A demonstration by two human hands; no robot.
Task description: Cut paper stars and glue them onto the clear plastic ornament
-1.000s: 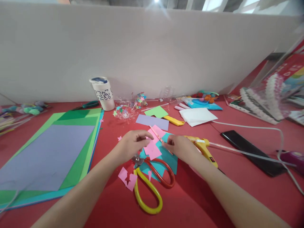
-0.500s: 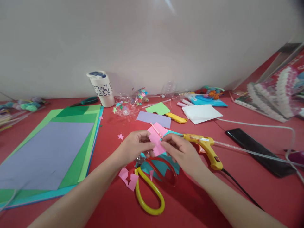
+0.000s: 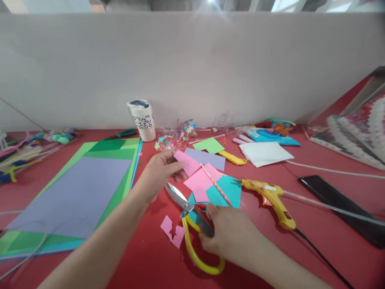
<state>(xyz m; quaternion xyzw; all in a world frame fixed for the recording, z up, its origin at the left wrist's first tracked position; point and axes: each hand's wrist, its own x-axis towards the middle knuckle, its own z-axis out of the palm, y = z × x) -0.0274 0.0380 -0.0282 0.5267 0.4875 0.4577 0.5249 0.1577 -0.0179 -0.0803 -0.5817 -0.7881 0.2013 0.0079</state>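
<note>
Between thumb and fingers my left hand [image 3: 162, 170] pinches a small pink paper piece [image 3: 187, 162]. My right hand [image 3: 230, 230] grips the handles of a pair of scissors [image 3: 192, 267], one yellow and one red; the blades [image 3: 179, 196] point away toward the left hand. Beyond the right hand, a thin pink patterned stick [image 3: 218, 186] lies across a cut pink paper [image 3: 198, 180] and a teal sheet [image 3: 231, 190]. Left of the handles is a pink scrap [image 3: 173, 232] with a star-shaped notch.
A yellow glue gun [image 3: 272, 196] and a black phone [image 3: 337, 204] lie to the right. Stacked coloured sheets [image 3: 78, 188] cover the left side. Toward the back are a white tumbler [image 3: 144, 124], a yellow cutter [image 3: 233, 157], star confetti [image 3: 168, 142] and a white packet [image 3: 266, 153].
My right hand has left the paper and moved down to the scissors handles. The patterned stick now lies on the papers. The left hand holds a pink piece farther left. The view has tilted up.
</note>
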